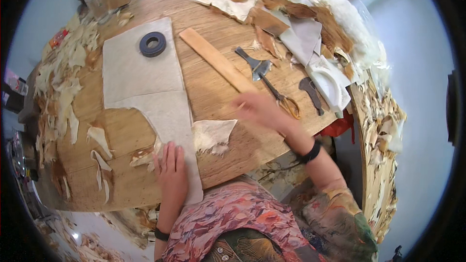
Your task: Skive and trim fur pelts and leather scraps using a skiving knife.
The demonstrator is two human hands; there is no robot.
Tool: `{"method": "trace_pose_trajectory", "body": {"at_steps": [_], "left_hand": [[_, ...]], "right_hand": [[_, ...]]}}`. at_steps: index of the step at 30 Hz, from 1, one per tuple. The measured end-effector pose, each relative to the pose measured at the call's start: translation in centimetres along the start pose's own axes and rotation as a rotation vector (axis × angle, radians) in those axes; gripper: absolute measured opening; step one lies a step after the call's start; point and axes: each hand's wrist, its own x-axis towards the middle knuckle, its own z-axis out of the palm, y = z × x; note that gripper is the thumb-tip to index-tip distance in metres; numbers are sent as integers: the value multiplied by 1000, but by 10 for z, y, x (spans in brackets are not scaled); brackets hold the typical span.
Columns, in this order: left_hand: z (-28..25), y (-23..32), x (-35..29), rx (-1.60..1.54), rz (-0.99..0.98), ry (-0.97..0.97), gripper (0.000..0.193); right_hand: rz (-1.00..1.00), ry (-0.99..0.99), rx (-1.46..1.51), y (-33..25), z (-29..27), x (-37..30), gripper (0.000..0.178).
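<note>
Left hand lies flat, fingers spread, pinning the near end of the pale hide sheet at 6 o'clock on the round wooden table; open palm, nothing grasped. Right hand is motion-blurred just right of centre, over the near end of the wooden ruler; can't tell whether it grips the ruler or is only beside it.

Sheet runs from 11 o'clock down to the left hand and narrows toward the near end. A dark tape ring sits on its far part. A small torn offcut lies just right of the sheet's near end.

Progress, as a judgement: the sheet's stepped outline and the trimmings heaped at 9 o'clock suggest some cutting is done. Scissors lie idle just beyond the right hand, so no cut is under way. More hide pieces are piled at 1 o'clock.
</note>
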Motion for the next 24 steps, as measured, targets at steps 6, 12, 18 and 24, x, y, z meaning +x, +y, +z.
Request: {"method": "trace_pose_trajectory", "body": {"at_steps": [6, 12, 18, 24], "left_hand": [[9, 0, 0, 56, -12, 108, 40], [9, 1, 1, 92, -23, 97, 44], [5, 5, 0, 101, -31, 66, 49], [0, 6, -3, 95, -50, 58, 46]], "right_hand": [[388, 77, -828, 79, -53, -32, 23], [390, 139, -673, 126, -69, -63, 25], [362, 216, -793, 121, -101, -29, 29], [107, 297, -613, 86, -46, 93, 21]]}}
